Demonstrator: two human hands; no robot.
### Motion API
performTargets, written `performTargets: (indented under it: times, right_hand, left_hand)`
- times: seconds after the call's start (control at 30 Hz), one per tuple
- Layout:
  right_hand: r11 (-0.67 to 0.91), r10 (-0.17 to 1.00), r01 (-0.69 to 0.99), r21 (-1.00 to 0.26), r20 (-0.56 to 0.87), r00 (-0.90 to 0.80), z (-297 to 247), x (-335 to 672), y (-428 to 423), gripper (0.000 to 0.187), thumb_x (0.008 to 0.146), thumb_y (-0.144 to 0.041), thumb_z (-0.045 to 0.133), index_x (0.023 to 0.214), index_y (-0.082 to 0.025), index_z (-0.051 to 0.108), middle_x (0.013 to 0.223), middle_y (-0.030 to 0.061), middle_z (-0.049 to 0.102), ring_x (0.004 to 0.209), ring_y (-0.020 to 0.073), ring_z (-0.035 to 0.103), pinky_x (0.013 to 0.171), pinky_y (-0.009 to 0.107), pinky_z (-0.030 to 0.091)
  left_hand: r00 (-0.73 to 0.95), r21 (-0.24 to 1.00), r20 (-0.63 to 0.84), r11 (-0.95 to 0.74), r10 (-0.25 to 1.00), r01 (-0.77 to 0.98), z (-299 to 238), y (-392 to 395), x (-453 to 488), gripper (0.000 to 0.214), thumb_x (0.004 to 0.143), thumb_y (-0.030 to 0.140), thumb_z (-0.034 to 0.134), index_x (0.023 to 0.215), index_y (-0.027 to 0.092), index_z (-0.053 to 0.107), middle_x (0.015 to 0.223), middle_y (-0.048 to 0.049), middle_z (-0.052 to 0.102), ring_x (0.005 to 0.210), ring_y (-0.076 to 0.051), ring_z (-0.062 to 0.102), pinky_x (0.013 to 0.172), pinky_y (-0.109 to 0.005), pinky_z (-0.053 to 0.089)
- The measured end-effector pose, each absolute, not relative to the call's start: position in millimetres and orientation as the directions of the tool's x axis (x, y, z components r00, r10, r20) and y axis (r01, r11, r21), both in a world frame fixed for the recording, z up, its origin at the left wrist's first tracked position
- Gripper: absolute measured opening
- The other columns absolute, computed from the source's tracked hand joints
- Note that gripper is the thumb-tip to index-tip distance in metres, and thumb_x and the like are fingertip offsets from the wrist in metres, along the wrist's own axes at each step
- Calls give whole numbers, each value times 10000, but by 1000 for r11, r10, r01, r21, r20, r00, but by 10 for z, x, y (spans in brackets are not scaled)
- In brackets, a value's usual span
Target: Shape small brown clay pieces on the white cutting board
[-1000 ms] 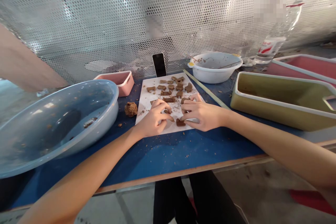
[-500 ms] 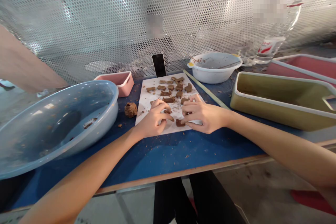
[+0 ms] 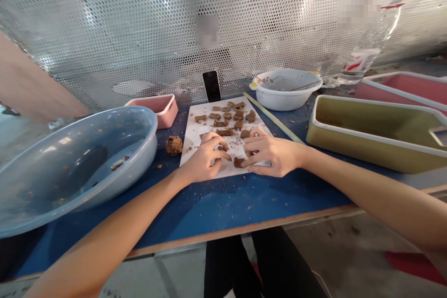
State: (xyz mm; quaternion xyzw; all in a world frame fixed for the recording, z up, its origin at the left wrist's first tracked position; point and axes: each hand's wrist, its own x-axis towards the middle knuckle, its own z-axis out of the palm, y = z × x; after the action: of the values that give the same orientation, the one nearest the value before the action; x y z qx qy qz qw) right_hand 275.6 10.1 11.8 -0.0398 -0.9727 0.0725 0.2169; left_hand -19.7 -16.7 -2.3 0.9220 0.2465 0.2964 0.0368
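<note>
Near the white board's (image 3: 191,131) six-o'clock edge, head view, we find a brown piece (image 3: 238,162), touched from three o'clock by the loosely spread right hand (image 3: 270,152), presumably for steadying. The left hand (image 3: 206,158) curls at nine; its grip we cannot tell. We judge the blue tabletop (image 3: 223,207) affords movement toward six; blue basin (image 3: 141,165) and olive tub (image 3: 363,149) bound nine and three.

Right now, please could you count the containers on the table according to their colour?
Blue: 1, large basin
White: 1, smaller basin
Pink to reddish: 2, small box and long bin
Olive green: 1, rectangular bin
Total: 5
</note>
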Motion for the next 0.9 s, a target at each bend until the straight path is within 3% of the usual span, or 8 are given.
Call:
performTargets:
  times: [0.3,0.43,0.73,0.9]
  right_hand:
    - [992,124,99,-80,443,-888,90,2708,97,267,1144,-335,564,1164,-224,806,908,22,651,864,181,578,955,415,306]
    - [986,160,165,-29,461,-873,27,2656,95,280,1156,-370,582,1078,-223,807,910,26,668,893,187,597,934,406,294]
    - [967,253,220,-125,493,-833,-66,2549,21,244,1104,-273,640,911,-210,776,897,31,720,890,198,600,905,408,276]
    - [958,286,262,-119,489,-824,-82,2525,-4,214,1085,-242,625,918,-206,754,891,34,711,898,205,602,900,406,296]
  left_hand:
    - [695,243,512,-861,505,446,-14,-181,-187,372,872,-17,541,920,223,821,1118,-98,656,1153,-290,546,1039,-537,520]
    - [697,232,512,-862,501,450,-13,-185,-186,373,885,-15,528,909,218,818,1116,-103,656,1153,-290,549,1033,-534,520]
    - [698,238,492,-851,521,468,-13,-182,-188,361,876,-3,539,894,229,815,1104,-103,661,1153,-297,550,1023,-521,517]
    - [694,244,500,-853,518,461,-7,-188,-182,374,873,-17,531,904,223,816,1104,-101,661,1147,-293,548,1020,-521,514]
